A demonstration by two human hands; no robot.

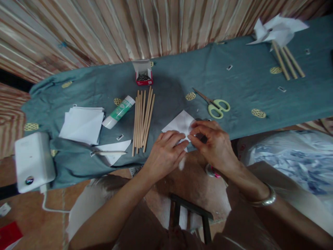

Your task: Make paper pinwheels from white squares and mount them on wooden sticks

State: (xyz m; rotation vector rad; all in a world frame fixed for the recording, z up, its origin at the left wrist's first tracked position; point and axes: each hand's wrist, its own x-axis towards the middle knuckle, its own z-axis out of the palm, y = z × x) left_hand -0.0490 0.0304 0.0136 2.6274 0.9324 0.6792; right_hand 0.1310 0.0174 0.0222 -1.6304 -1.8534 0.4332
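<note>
A square white sheet of paper (179, 121) lies at the table's front edge, its near part covered by my hands. My left hand (166, 151) is closed on the paper's near left side, fingers bent and pressed together. With thumb and index finger, my right hand (214, 142) pinches the paper near its middle right. The fingertips of both hands almost meet there. Beyond my right hand lie scissors (212, 103) with light green handles. To the left of the paper is a bunch of thin wooden sticks (143, 119).
A glue stick (119, 112), a stack of white paper (82, 125) and a pencil (110, 152) on a paper piece lie left. An open box of small metal pins (144, 78) stands behind the sticks. Paper pinwheels (279, 31) lie far right; a white power bank (33, 161) sits left.
</note>
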